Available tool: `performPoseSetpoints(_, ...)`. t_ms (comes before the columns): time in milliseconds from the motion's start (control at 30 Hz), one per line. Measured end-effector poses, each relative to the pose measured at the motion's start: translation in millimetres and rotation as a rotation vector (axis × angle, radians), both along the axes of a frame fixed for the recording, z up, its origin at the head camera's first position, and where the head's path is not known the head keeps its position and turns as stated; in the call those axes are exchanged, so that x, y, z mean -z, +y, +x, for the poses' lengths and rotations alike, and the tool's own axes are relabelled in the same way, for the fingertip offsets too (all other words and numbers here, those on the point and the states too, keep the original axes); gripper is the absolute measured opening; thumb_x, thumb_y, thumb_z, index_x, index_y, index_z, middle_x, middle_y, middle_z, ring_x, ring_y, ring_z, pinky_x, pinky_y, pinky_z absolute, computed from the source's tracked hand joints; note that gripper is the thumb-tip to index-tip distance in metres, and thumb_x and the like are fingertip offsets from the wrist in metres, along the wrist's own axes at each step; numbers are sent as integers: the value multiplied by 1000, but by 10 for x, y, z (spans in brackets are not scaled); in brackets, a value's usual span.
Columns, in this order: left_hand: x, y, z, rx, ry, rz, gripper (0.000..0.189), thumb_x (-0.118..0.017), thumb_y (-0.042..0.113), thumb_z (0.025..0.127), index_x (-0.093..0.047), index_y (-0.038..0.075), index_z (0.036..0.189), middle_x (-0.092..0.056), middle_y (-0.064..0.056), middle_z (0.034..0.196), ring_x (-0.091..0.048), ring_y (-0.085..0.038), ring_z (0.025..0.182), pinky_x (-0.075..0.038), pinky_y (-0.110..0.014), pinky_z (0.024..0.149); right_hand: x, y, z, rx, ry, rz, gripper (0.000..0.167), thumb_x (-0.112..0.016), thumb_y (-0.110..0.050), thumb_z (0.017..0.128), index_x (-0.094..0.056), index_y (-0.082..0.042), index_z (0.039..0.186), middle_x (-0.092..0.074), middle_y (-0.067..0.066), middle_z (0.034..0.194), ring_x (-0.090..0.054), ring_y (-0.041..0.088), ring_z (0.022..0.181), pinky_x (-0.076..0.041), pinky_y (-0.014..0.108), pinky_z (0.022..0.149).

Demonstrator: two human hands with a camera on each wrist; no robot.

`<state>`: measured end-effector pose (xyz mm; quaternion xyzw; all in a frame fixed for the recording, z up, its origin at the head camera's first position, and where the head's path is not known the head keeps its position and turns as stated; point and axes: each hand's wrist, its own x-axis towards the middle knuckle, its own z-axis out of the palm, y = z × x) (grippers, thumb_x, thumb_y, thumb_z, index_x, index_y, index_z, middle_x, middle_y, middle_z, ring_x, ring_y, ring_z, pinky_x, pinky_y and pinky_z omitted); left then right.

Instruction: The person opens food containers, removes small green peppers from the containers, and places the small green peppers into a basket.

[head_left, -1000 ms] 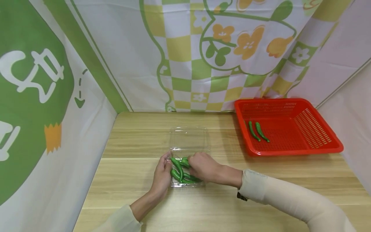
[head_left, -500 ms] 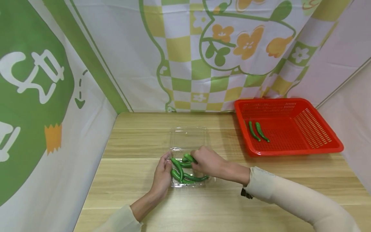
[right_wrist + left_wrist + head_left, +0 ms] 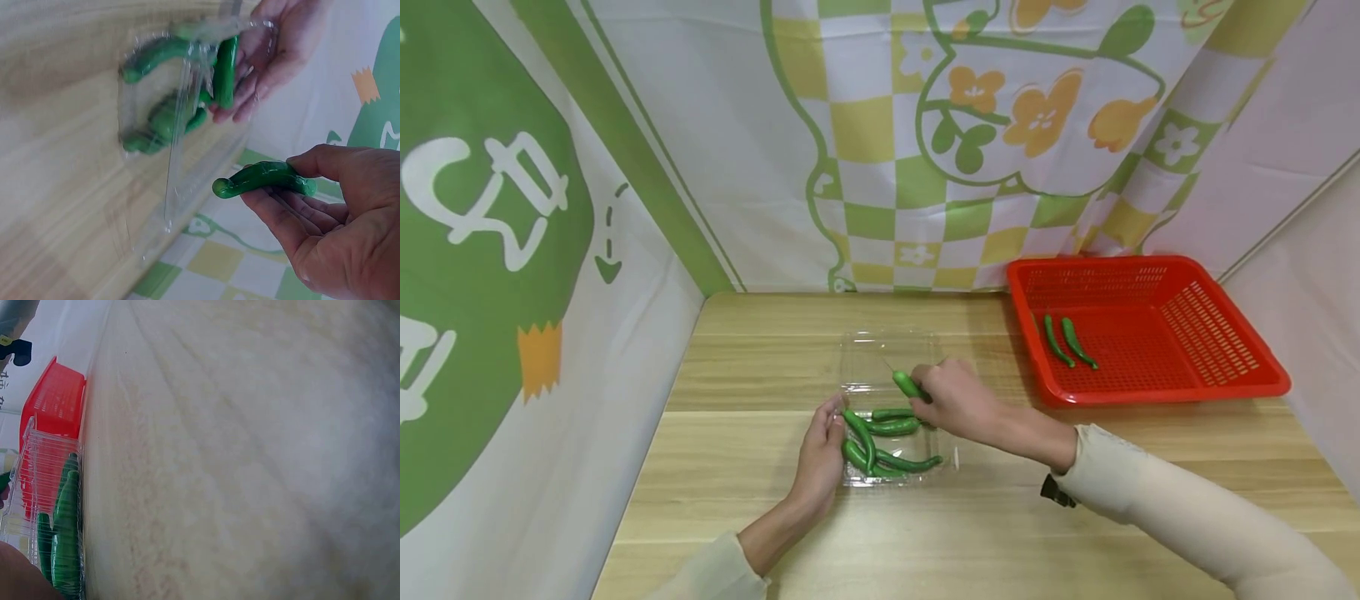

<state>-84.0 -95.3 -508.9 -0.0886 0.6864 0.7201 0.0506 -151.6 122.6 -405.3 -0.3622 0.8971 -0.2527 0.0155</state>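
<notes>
Since the earlier head view, right hand (image 3: 964,403) has shifted away and rightward, drawing one green pepper (image 3: 261,177) up from the rest; its fingers are bent with the thumb opposite, pinching the pepper, both ends exposed in the right wrist view. Pepper now in the air above the joint of a clear box (image 3: 887,482) and its folded-back lid (image 3: 887,356). Several other peppers (image 3: 892,428) lie inside the box, some crossing. Left hand (image 3: 820,447): fingers mostly straight, touching the box's left wall rather than gripping it. Box sits on the wood-grain surface (image 3: 992,537). Well apart, to the right: red basket (image 3: 1172,392), two peppers (image 3: 1078,343) near its left wall; patterned cloth (image 3: 917,175) behind
</notes>
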Motion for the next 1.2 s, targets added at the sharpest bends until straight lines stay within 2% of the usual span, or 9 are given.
performPoseSetpoints(267,6,-2,-6,0,5,6,48,-33,6,114,-32,-1,161,-34,-20,168,-34,-39,154,-29,-51,130,-180,159,-116,51,91,25,32,-76,-3,91,-56,-13,69,-40,-12,56,-36,1,51,-29,14,45)
performPoseSetpoints(533,3,-7,7,12,10,2,48,-33,7,114,-31,-1,162,-33,-20,169,-31,-40,156,-28,-51,131,-348,325,-241,104,83,38,27,-75,-6,93,-60,-12,71,-43,-12,56,-36,1,50,-28,17,46)
performPoseSetpoints(667,-1,-10,12,16,12,4,48,-33,7,114,-31,0,162,-33,-20,169,-32,-39,155,-29,-51,130,-390,416,-323,140,101,29,31,-74,-8,94,-58,-13,68,-44,-13,53,-36,2,51,-27,19,47)
performPoseSetpoints(867,-2,-10,16,14,9,8,49,-33,7,114,-30,0,162,-32,-19,170,-32,-39,155,-29,-51,130,-421,566,-455,220,91,28,38,-72,-12,97,-53,-16,64,-54,-12,52,-41,4,53,-30,25,51)
performPoseSetpoints(933,-5,-8,18,15,7,4,49,-33,7,114,-30,0,163,-32,-19,170,-31,-39,156,-27,-50,131,-437,616,-492,254,83,39,34,-72,-11,96,-56,-14,66,-60,-10,56,-45,6,54,-33,26,52)
performPoseSetpoints(1100,-12,-5,19,16,9,-2,49,-33,8,115,-29,-1,162,-31,-19,170,-27,-39,158,-24,-50,131,-473,758,-593,316,74,54,10,-73,-7,91,-71,-3,82,-73,4,72,-56,12,57,-47,26,53)
performPoseSetpoints(1200,-15,-5,17,24,13,0,49,-32,8,115,-29,-1,162,-31,-19,170,-26,-39,158,-24,-50,131,-491,860,-660,342,68,59,12,-72,-6,92,-70,-2,80,-73,6,73,-55,14,57,-47,26,52)
